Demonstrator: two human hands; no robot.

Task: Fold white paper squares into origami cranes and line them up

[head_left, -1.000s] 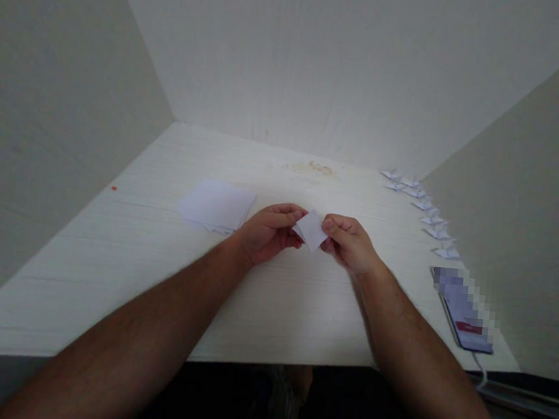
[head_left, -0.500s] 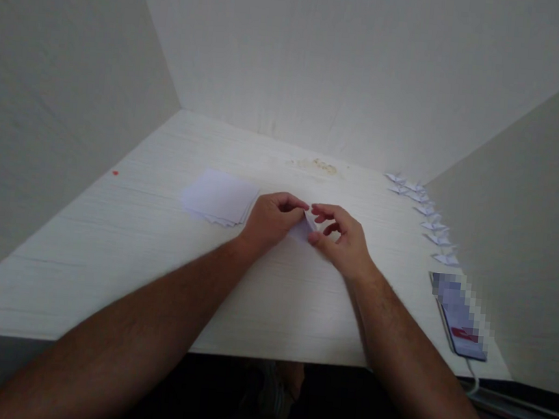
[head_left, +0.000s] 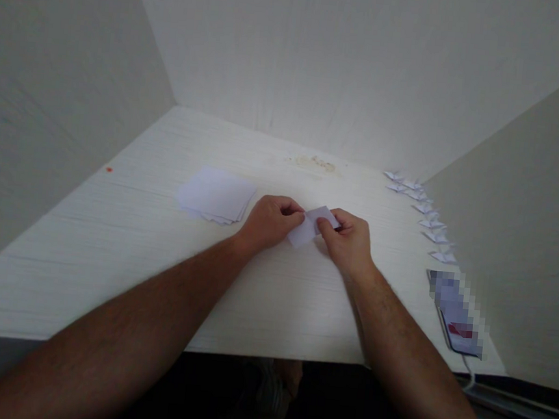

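A small white sheet of folded paper (head_left: pixel 303 234) is held between my two hands, just over the table. My left hand (head_left: pixel 273 221) pinches its left side between thumb and fingers. On the right, my right hand (head_left: pixel 349 238) grips it with the thumb on top and the fingers behind. One part of the paper stands up toward the right hand, with a crease near the middle. The undersides of the paper and the fingers behind it are hidden.
A stack of white paper sheets (head_left: pixel 217 194) lies left of my hands. Several folded paper cranes (head_left: pixel 434 237) line the right side of the white table (head_left: pixel 270 313). A phone (head_left: pixel 454 313) with a cable (head_left: pixel 468 375) lies near the front right. Walls enclose the table's back and sides.
My right hand has closed on the paper, which was a narrow upright flap and now shows a broader, opened face. My left hand keeps its pinch in nearly the same place.
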